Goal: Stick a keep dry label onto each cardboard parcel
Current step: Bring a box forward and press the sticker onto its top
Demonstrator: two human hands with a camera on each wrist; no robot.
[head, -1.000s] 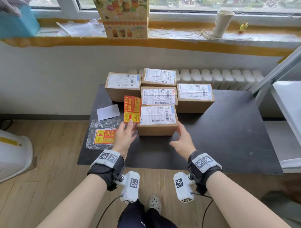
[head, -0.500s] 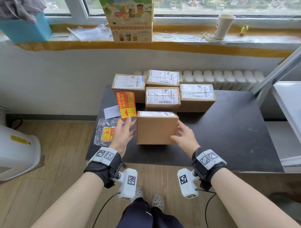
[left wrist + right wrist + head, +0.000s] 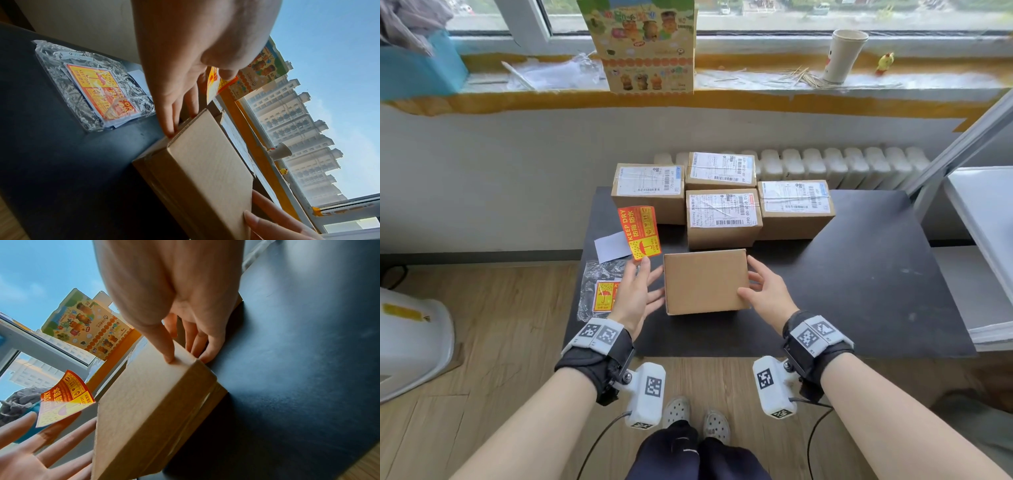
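Observation:
A cardboard parcel (image 3: 705, 281) lies near the front of the black table (image 3: 859, 274), a plain brown face up. My left hand (image 3: 645, 274) pinches a red and yellow keep dry label (image 3: 639, 231) by its lower edge, upright, just left of the parcel. Its other fingers (image 3: 170, 116) touch the parcel's left edge (image 3: 209, 170). My right hand (image 3: 751, 284) grips the parcel's right side, thumb (image 3: 164, 344) on the top face (image 3: 148, 399) and fingers down the side. The label (image 3: 63, 399) curls in the air beside the box.
Several more parcels (image 3: 722, 219) with white shipping labels stand in a cluster behind. A clear bag of spare labels (image 3: 602, 291) and a white backing sheet (image 3: 613, 245) lie at the table's left edge. A white shelf (image 3: 989, 240) stands to the right.
The parcel has been rolled toward me, so the shipping label went out of sight and a plain face is up. The left hand kept the label throughout.

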